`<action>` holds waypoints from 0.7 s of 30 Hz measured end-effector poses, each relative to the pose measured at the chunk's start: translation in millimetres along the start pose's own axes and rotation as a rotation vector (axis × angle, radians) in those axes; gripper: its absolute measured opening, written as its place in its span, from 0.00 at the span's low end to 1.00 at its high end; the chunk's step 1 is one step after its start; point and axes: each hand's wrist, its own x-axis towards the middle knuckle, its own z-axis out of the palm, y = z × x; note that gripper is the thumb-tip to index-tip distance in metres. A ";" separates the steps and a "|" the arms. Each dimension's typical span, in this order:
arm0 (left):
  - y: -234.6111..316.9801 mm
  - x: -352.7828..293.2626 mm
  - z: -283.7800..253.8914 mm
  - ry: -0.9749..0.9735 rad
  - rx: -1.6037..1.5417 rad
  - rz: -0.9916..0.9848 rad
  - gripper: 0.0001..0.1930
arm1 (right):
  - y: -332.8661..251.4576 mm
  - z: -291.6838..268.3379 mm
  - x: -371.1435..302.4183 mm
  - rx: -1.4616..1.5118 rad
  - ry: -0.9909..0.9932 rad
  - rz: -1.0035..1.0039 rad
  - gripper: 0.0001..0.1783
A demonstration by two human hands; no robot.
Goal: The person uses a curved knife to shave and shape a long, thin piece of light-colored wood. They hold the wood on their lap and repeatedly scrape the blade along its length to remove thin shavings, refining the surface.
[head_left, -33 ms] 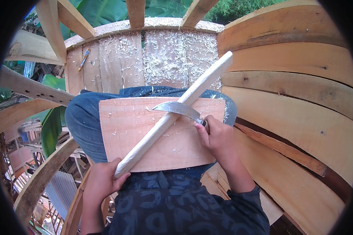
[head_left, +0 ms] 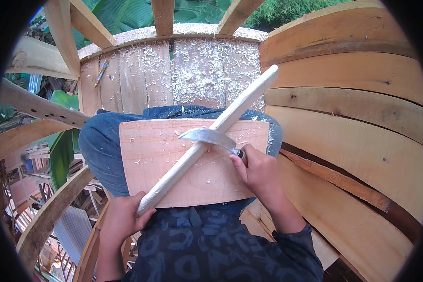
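A long pale wooden stick [head_left: 174, 178] slants from my lower left to the far right, over a wooden board [head_left: 145, 141] laid across my lap. My left hand [head_left: 122, 214] is closed around the stick's near end. My right hand [head_left: 257, 168] grips the dark handle of a curved knife [head_left: 209, 136], whose broad metal blade lies across the top of the stick near its middle. Thin shavings are scattered on the board. My right fingers partly hide the handle.
Plank flooring [head_left: 197, 70] ahead is strewn with wood shavings, and a small pen-like stick [head_left: 101, 73] lies at its left. Curved plank walling [head_left: 338, 94] rises on the right. Wooden ribs [head_left: 54, 207] stand on the left, with gaps between them showing debris and leaves below.
The curved knife and my right hand have shifted slightly left and toward me along the stick. My left hand keeps its hold on the near end.
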 end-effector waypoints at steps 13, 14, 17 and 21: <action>-4.3 1.7 -2.9 -0.051 -0.063 -0.010 0.17 | 6.0 -2.5 3.8 -0.067 0.052 0.019 0.23; -3.6 0.8 -2.8 -0.041 -0.041 -0.005 0.17 | 17.7 -4.3 9.8 -0.088 0.085 0.083 0.24; -2.4 3.2 -4.5 -0.046 -0.010 -0.001 0.17 | 15.6 0.4 6.6 -0.043 0.071 0.053 0.23; -6.1 4.8 -7.3 -0.081 -0.078 -0.020 0.18 | 6.6 0.7 3.5 -0.070 0.082 0.061 0.22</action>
